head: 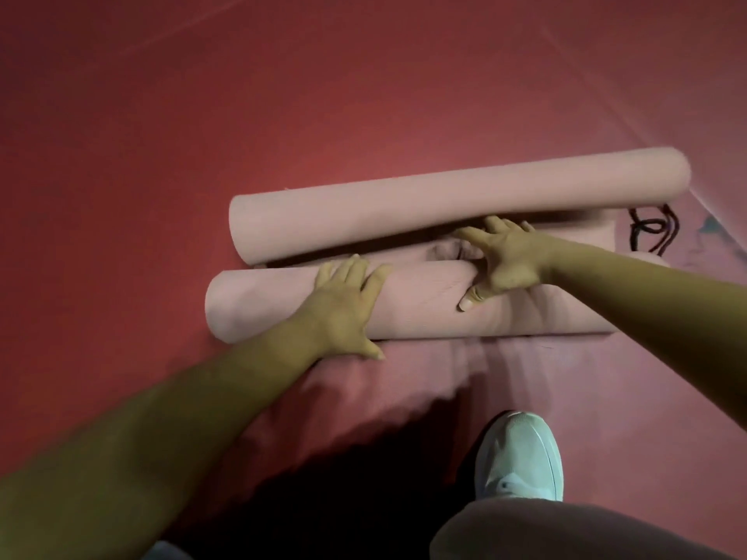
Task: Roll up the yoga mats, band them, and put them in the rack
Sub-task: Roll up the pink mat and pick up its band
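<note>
On the red floor point(202, 115), near the middle of the view, lies a rolled pale pink foam yoga mat point(258, 301), its right end hidden under the right forearm. The left hand point(343, 305) rests flat on top of this roll with fingers straight and slightly spread, the thumb down its near side. The right hand point(505, 260) is spread wide across the roll's far edge. Its thumb presses the roll, and its fingertips reach into the shadowed gap beyond, where what they touch is hard to make out.

Just past that gap, toward 1 o'clock, a second rolled pale pink mat point(444, 204) lies nearly parallel. A flat pink strip point(582, 236) shows between the two rolls; which mat it belongs to cannot be told. At 2 o'clock a tangle of thin black cord point(650, 230) lies on the floor, partly hidden behind the far roll's end. At 5 o'clock a white sneaker point(521, 458) shows, its heel covered by a dark trouser leg point(566, 531) that the frame's edge cuts off.
</note>
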A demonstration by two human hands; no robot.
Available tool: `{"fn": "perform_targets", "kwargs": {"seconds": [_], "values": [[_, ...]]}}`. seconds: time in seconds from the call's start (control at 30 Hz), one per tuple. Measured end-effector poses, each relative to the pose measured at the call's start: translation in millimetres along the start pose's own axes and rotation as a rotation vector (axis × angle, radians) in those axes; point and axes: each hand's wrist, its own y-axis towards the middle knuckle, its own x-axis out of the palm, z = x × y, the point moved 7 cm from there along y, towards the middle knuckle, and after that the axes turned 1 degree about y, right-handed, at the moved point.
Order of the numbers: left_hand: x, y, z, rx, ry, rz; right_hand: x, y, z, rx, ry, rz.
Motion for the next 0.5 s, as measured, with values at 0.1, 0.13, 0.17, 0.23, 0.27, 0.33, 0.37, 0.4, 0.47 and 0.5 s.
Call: {"fn": "perform_targets", "kwargs": {"seconds": [0.1, 0.13, 0.17, 0.23, 0.27, 0.33, 0.37, 0.4, 0.47, 0.5], "values": [[-16, 17, -18, -0.050, -0.186, 0.058, -13, -1, 2, 0.025, -0.003, 0.170], [-19, 24, -24, -0.048, -0.239, 0.028, -17, -1, 3, 0.032, -0.013, 0.235], [-25, 29, -30, -0.046, -0.270, -0.007, -20, -2, 3, 0.040, -0.020, 0.294], [-33, 38, -41, -0.069, -0.264, -0.039, -25, -2, 3, 0.037, 0.037, 0.417], [-34, 42, -46, -0.097, -0.243, -0.049, -26, -3, -2, 0.022, 0.081, 0.452], [-41, 50, -50, -0.138, -0.205, -0.057, -17, -5, -12, -0.013, 0.056, 0.428], [-44, 54, -50, -0.143, -0.190, -0.064, -9, -3, -16, -0.020, 0.000, 0.367], [-46, 58, -49, -0.141, -0.171, -0.057, -2, 0, -19, -0.019, -0.082, 0.296], [-49, 57, -49, -0.149, -0.138, -0.004, -1, 8, -22, -0.021, -0.222, 0.211], [-49, 54, -48, -0.153, -0.133, 0.030, -5, 13, -21, -0.010, -0.206, 0.175]]}}
